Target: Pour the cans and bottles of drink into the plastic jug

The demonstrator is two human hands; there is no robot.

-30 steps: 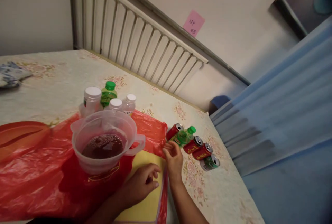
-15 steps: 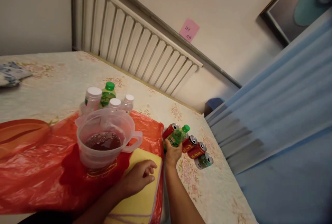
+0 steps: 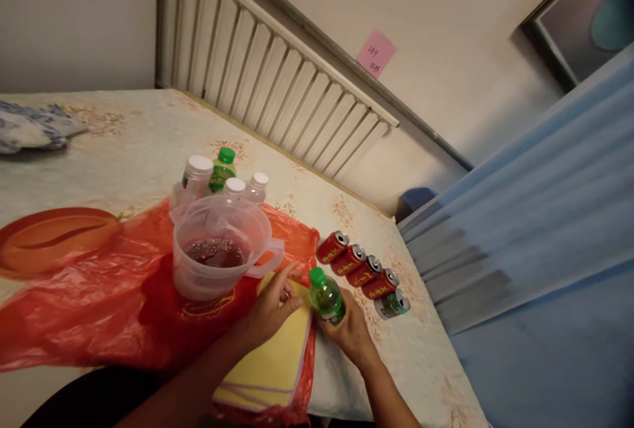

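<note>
Moving out from beside the cans (image 3: 364, 272) since the earlier frame, the green-capped bottle (image 3: 327, 300) is now leaning toward the left hand (image 3: 271, 308), in the grasp of the right hand (image 3: 354, 334). Right-hand fingers are wrapping closed around its lower part; left-hand fingers are curving loosely, partly spread and holding nothing, over the yellow sheet (image 3: 267, 368) near the jug (image 3: 193, 285).

As for progress, picking up the bottle is looking done, but its green cap (image 3: 317, 275) is still sitting in place, so opening it is not showing as a finished step. Dark reddish liquid (image 3: 215, 253) is already lying in the jug. Four red cans and a green one are standing in line on the surface (image 3: 426, 362), and neither hand is touching them. Behind the jug, another bottle (image 3: 222, 172) is standing among white-lidded jars (image 3: 197, 180), also untouched. How much is remaining overall, these views are not settling.
</note>
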